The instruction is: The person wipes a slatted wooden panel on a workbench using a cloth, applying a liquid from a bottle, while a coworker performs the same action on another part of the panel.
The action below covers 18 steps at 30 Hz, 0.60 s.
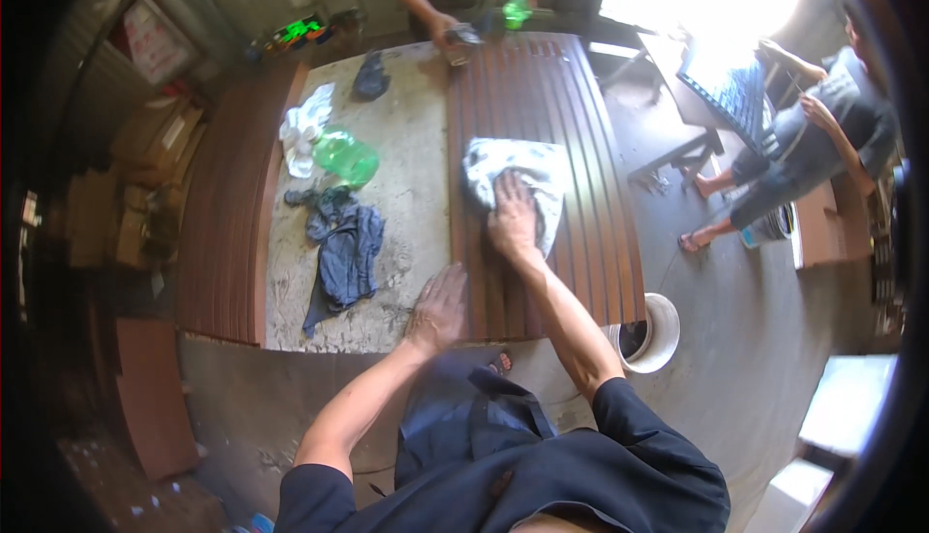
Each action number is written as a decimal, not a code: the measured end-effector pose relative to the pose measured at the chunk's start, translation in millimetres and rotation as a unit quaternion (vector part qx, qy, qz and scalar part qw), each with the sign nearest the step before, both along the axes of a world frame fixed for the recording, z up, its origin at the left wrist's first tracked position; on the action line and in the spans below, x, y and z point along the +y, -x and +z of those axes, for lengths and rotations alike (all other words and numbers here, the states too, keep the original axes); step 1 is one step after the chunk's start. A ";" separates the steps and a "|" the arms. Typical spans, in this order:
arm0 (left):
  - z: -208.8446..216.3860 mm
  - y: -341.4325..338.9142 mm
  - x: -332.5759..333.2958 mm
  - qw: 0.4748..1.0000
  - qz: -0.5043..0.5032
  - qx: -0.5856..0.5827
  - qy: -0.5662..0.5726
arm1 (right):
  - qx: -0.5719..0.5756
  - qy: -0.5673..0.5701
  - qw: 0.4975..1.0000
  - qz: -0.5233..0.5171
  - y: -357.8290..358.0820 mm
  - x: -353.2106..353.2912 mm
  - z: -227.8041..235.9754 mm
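Note:
My right hand [513, 214] lies flat, fingers stretched out, on a white cloth with dark patches [544, 170]. Beneath the cloth is a dark brown slatted wooden panel [592, 214], its slats running away from me. My left hand [440, 312] rests open at the panel's near left edge, holding nothing. Left of it a crumpled dark blue-grey cloth [350, 252] lies on the worn, pale tabletop [411, 185]. Beyond that lie a green clear bottle [346, 156] and a crumpled white cloth [308, 122].
Another brown slatted panel [227, 204] lies along the table's left side. Across the table, a person's hands hold a dark item [464, 35] and a green bottle [518, 11]. At right, another person stands by a dark slatted panel [726, 83]. A white bucket [663, 335] stands by the near right corner.

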State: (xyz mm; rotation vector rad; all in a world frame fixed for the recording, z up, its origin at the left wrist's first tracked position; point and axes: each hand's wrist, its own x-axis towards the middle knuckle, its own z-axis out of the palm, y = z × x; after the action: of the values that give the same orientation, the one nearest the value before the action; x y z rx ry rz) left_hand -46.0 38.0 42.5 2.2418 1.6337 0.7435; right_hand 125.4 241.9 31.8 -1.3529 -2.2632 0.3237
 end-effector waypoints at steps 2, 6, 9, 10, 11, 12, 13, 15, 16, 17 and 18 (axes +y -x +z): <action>-10.9 11.1 -9.4 1.000 0.014 0.003 0.009 | 0.000 0.030 0.998 0.061 -0.1 -47.5 2.4; -4.9 25.1 -16.0 1.000 0.016 0.008 0.010 | -0.051 0.060 0.992 0.101 -68.1 -163.6 11.0; -0.6 27.0 -18.2 0.999 -0.001 0.032 0.004 | -0.078 0.067 0.993 0.050 -109.7 -157.7 12.7; -0.9 26.2 -16.8 0.999 -0.008 0.035 0.002 | -0.079 0.056 0.995 0.017 -119.2 -132.0 13.7; -2.3 19.7 -15.3 1.000 0.001 0.019 0.002 | -0.077 0.041 0.996 -0.025 -129.2 -94.0 14.9; -0.9 21.3 -13.4 1.000 -0.002 0.016 0.005 | -0.070 0.024 0.995 -0.068 -132.8 -54.8 15.0; -0.5 18.0 -6.3 1.000 -0.012 0.009 0.006 | -0.064 0.012 0.991 -0.114 -139.1 -18.7 14.7; -5.7 8.6 6.9 1.000 -0.013 0.015 -0.002 | -0.045 0.006 0.983 -0.175 -134.0 25.7 8.9; -8.4 5.4 11.1 1.000 -0.016 0.018 0.000 | -0.038 0.013 0.983 -0.181 -123.8 31.8 2.1; -11.5 -0.2 16.7 1.000 -0.021 0.018 0.001 | -0.032 0.019 0.981 -0.189 -117.2 37.5 -3.5; -13.7 4.1 16.2 1.000 -0.019 0.022 0.008 | -0.021 0.014 0.989 -0.145 -103.5 20.3 -11.7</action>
State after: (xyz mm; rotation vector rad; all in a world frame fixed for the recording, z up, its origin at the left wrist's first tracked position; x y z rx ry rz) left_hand -50.0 54.2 28.8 2.2862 1.6053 0.6735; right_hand 229.0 262.2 20.1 -1.6917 -2.0632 0.2300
